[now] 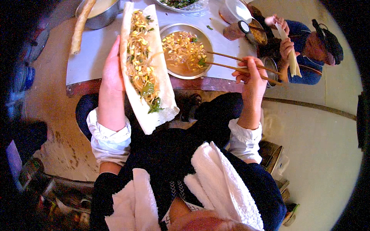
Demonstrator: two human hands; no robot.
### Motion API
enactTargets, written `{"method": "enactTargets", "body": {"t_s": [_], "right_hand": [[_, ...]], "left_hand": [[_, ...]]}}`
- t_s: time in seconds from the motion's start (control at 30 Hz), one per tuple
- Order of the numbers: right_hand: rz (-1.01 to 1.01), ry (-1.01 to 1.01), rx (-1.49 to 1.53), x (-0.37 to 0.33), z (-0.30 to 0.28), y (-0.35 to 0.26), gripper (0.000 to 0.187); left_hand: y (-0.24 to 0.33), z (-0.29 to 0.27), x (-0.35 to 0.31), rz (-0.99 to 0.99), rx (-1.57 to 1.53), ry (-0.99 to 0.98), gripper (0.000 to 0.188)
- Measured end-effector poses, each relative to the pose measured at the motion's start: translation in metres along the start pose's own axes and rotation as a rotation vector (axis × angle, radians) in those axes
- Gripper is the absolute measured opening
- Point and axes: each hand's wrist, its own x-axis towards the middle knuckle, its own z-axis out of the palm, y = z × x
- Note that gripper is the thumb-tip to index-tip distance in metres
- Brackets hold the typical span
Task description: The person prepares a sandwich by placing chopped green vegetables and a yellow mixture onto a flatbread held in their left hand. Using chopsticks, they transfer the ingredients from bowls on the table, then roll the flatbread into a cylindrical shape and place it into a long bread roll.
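A long, thin flatbread rests along the palm and fingers of my left hand, tilted with its lower end hanging past the table edge. Down its middle runs a strip of bean sprout filling with noodle-like strands and green leaves. My right hand grips a pair of wooden chopsticks. Their tips reach over the right rim of a round metal plate, near a green leaf. More sprout filling lies in brownish liquid on that plate. No food shows between the chopstick tips.
A rolled flatbread leans over a metal pot at the far left. At the back stand a plate of greens, a plastic tub and a dark-lidded jar. At right, another person holds a folded flatbread.
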Motion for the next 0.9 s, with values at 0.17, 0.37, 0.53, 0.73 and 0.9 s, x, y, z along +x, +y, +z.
{"method": "enactTargets", "body": {"t_s": [0.17,0.37,0.53,0.73,0.9], "right_hand": [[0.097,-0.027,-0.093,-0.013,0.005,-0.003,0.021],[0.091,-0.001,0.029,0.003,0.021,0.026,0.023],[0.003,0.025,0.184,0.023,0.040,0.036,0.024],[-0.098,-0.016,0.131,0.015,0.062,0.020,0.024],[-0.081,0.036,0.049,0.012,0.027,0.013,0.022]], "left_hand": [[0.001,0.002,-0.001,0.072,0.135,0.183,0.048],[0.002,-0.001,-0.003,-0.006,0.057,0.025,0.050],[0.005,-0.007,0.000,-0.035,0.019,-0.042,0.050],[0.004,-0.008,-0.001,-0.005,0.048,0.006,0.051],[0.005,-0.009,-0.002,-0.001,0.073,0.046,0.051]]}}
